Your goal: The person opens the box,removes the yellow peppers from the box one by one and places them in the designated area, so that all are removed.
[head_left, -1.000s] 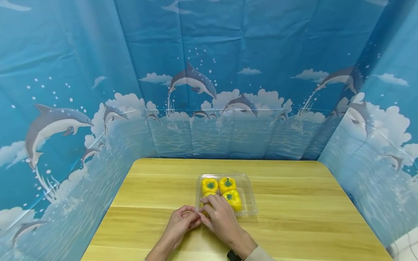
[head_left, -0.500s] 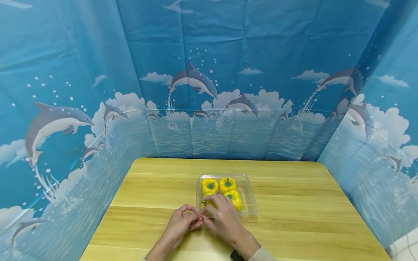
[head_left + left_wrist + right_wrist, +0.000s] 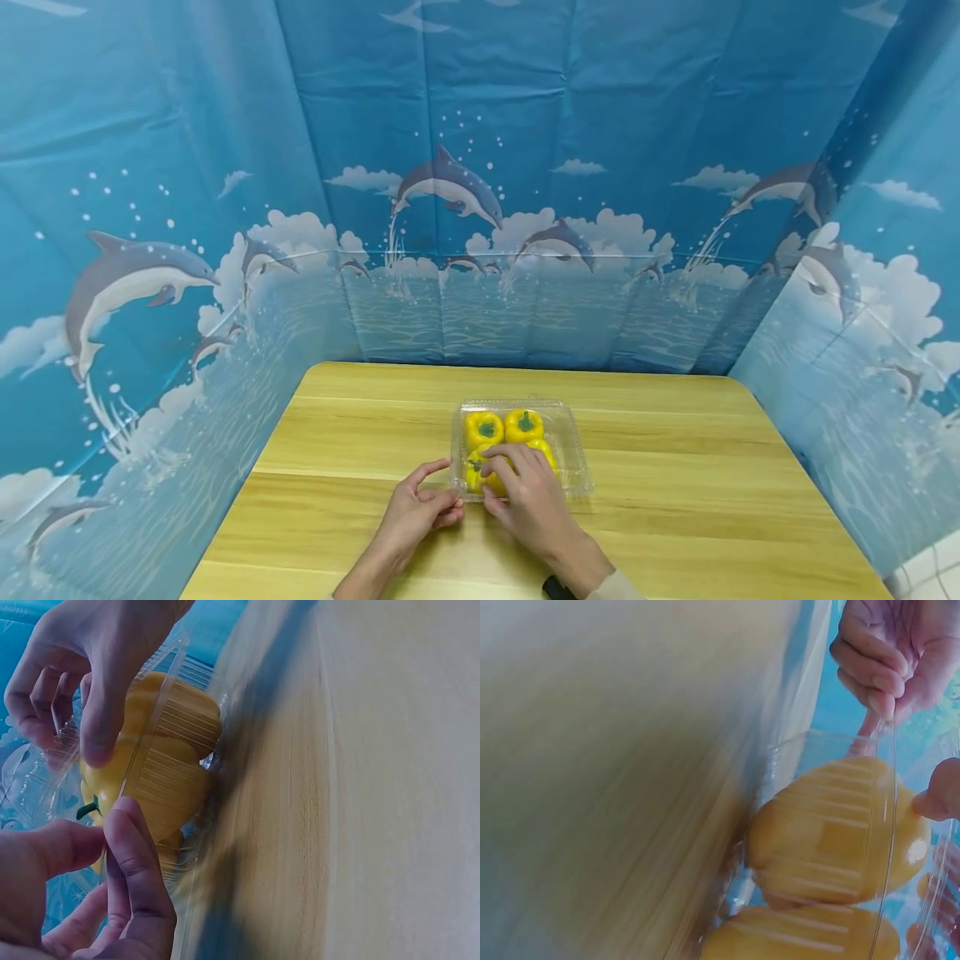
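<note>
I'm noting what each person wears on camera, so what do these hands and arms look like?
The left hand and right hand are bare, with no gloves. On the right, a plain beige sleeve ends near the wrist, beside a small black piece, too cut off to identify. On the left, little if any sleeve shows.

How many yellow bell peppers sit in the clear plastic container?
4, as the head view shows them: far-left pepper, far-right pepper, near-left pepper and near-right pepper. The person's right hand partly hides the near two.
</note>
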Demonstrator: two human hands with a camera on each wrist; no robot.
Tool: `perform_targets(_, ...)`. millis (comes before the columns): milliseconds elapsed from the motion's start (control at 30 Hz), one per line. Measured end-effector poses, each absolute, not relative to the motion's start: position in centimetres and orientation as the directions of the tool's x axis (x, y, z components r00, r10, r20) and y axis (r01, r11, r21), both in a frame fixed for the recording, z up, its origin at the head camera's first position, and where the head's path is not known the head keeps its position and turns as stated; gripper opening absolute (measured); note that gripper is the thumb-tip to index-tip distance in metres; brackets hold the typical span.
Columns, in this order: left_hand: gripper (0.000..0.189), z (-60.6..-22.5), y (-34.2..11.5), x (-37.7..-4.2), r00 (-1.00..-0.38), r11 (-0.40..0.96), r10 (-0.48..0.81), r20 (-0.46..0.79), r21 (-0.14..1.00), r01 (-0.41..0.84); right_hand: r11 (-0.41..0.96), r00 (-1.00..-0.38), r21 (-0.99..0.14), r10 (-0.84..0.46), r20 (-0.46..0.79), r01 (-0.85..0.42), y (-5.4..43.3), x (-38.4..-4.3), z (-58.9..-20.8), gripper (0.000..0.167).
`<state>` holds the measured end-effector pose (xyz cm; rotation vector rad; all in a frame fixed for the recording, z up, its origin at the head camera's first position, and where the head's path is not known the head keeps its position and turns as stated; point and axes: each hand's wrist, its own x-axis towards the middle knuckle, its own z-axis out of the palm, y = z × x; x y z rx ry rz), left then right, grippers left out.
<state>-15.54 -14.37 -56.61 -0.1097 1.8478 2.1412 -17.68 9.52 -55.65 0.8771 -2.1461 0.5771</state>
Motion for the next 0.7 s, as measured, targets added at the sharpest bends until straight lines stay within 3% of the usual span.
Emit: perform_targets(700, 0.075, -56.5, -14.9, -15.8, -0.965, -0.083, 0.164, -0.206, 0.972, -0.222, 0.704, -0.53, -0.101, -0.424, 0.734, -0.703, 14.6, -18.0, -55.9, 0.053)
